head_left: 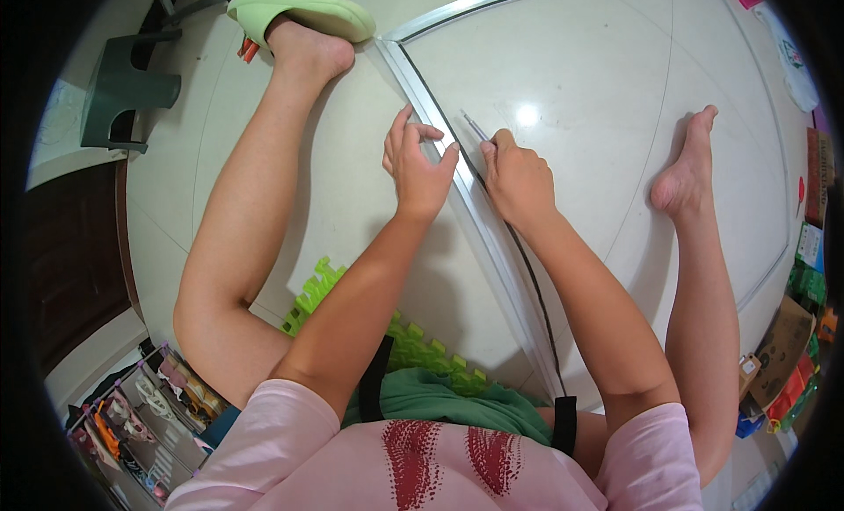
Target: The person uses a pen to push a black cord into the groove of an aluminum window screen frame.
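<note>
A large silver metal frame (pixel 420 87) lies on the floor between my legs, its near rail running from the far left corner toward my lap. Along the inner side of that rail runs a thin black strip (pixel 533 278). My left hand (pixel 418 170) is at the rail with fingers apart, its thumb and fingertips resting on or just over the metal. Just inside the frame, my right hand (pixel 520 178) grips a slim screwdriver (pixel 475 127). Its thin shaft points away from me and to the left; most of the handle is hidden in my fist.
My legs are spread on either side, the left foot in a green slipper (pixel 330 17). A green foam mat (pixel 431 351) lies beneath me. At left are a dark plastic stool (pixel 132 91) and a low rack (pixel 149 414). A cardboard box (pixel 782 353) and packages line the right.
</note>
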`<state>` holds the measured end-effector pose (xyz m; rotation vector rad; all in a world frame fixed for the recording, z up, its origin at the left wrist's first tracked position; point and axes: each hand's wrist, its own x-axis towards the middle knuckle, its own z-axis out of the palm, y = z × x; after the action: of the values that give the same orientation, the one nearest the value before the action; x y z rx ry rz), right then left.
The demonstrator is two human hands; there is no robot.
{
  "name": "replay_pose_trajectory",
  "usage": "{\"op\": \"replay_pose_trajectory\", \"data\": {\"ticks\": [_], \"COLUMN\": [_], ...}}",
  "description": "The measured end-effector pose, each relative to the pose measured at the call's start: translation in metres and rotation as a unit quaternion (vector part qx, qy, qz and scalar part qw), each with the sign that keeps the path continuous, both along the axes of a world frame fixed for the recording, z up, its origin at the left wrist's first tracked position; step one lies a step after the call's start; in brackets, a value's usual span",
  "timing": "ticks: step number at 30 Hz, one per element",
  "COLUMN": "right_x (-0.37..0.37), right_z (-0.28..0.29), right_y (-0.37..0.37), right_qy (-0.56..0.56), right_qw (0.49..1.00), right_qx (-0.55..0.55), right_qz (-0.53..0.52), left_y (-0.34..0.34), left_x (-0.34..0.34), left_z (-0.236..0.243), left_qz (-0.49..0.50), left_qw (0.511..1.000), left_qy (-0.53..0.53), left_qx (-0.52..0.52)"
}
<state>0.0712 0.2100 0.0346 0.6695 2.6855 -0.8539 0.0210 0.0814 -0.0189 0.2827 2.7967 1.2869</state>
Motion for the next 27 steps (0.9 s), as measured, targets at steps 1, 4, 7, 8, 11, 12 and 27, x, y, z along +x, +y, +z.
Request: {"op": "replay_pose_trajectory", "data": {"ticks": [1,4,7,8,11,12,27], "right_x": [-0.001,-0.002,-0.006,-0.008,-0.008,-0.007,0.008], "right_z": [-0.002,0.000,0.017,0.020,0.023,0.022,0.050], "right_y": [0.003,0.009,0.009,0.008,0.009,0.010,0.023], "right_qy": [0.001,-0.012,-0.064,-0.083,-0.101,-0.101,0.136], "right_qw": [1.000,0.999,0.996,0.995,0.992,0.991,0.968], "right_qx": [0.001,-0.048,-0.043,-0.039,-0.053,-0.070,-0.176], "right_qz": [0.000,0.022,0.034,0.048,0.058,0.054,-0.120], "left_y": [0.000,0.001,0.004,0.004,0.006,0.006,0.003], "left_x": [0.000,0.001,0.002,0.001,-0.004,-0.006,-0.002], "left_z": [-0.001,0.003,0.011,0.013,0.022,0.023,0.013], "left_qz": [0.000,0.010,0.074,0.078,0.082,0.080,0.028], "left_qw": [1.000,1.000,0.995,0.994,0.989,0.986,0.996], "left_qy": [0.001,0.005,-0.009,-0.053,-0.122,-0.148,-0.085], "left_qx": [0.001,0.016,-0.065,-0.053,-0.028,-0.017,0.011]}}
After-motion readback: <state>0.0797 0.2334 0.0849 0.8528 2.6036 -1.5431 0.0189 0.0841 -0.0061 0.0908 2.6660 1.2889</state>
